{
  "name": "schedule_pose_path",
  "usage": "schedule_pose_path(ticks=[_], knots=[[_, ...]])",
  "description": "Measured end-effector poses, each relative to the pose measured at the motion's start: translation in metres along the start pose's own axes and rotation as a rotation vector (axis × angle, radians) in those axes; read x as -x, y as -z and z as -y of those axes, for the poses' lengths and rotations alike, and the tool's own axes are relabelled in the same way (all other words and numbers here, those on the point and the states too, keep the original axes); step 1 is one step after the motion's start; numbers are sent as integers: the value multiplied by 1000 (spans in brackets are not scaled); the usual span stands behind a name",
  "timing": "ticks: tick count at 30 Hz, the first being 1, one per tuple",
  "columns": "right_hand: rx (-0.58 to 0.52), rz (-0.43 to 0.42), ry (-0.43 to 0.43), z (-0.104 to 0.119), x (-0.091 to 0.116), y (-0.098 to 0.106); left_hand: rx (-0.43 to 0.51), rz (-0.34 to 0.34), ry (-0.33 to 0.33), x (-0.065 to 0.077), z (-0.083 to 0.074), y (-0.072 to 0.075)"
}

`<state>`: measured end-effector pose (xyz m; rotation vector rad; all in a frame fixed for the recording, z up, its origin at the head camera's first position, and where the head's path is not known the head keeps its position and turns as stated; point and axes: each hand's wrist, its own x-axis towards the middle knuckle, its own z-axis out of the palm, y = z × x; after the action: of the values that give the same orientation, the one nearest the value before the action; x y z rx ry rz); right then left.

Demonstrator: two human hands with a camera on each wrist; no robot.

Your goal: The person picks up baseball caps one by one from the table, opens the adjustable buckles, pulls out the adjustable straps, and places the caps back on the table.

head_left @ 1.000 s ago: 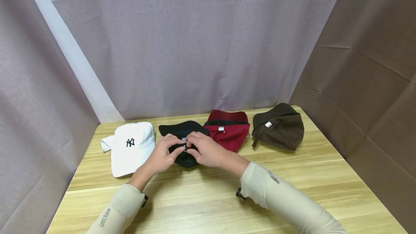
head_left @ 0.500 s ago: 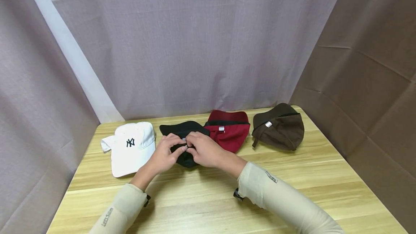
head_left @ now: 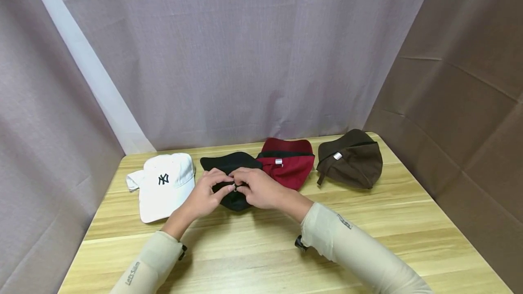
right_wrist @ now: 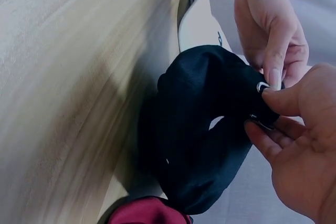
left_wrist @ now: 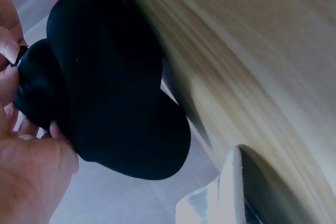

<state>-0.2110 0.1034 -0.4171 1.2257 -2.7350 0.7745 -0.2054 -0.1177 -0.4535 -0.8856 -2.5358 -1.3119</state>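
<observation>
A black cap [head_left: 230, 161] lies at the middle of the table, its brim toward the curtain. At its back edge my left hand [head_left: 207, 193] and right hand [head_left: 262, 188] meet, fingertips almost touching, each pinching the strap end. In the right wrist view a small silver ring-like fitting [right_wrist: 262, 86] shows on the black strap beside the left thumb. The left wrist view shows the cap's dark crown [left_wrist: 105, 77] beyond the fingers. My fingers hide part of the strap, so how its ends join cannot be seen.
A white cap [head_left: 166, 185] with a dark letter emblem lies to the left. A red cap [head_left: 286, 171] touches the black one on its right, and a brown cap [head_left: 351, 162] lies farther right. All rest on a wooden table [head_left: 253, 257] against curtains [head_left: 245, 58].
Both hands stay on the back of the black cap, with only small shifts of the fingers and wrists. The right fingers now cover the pale label spot inside the cap. The other caps have not moved.
</observation>
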Motion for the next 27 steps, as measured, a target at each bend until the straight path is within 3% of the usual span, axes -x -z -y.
schedule_pose_path(ticks=[13, 23, 27], knots=[[-13, 2, 24, -1, 3, 2, -10, -14, 6, 1, -3, 1], [62, 18, -89, 5, 0, -2, -36, -36, 29, -1, -4, -2], [83, 13, -97, 9, -1, -3, -26, -38, 37, -2, -6, -4]])
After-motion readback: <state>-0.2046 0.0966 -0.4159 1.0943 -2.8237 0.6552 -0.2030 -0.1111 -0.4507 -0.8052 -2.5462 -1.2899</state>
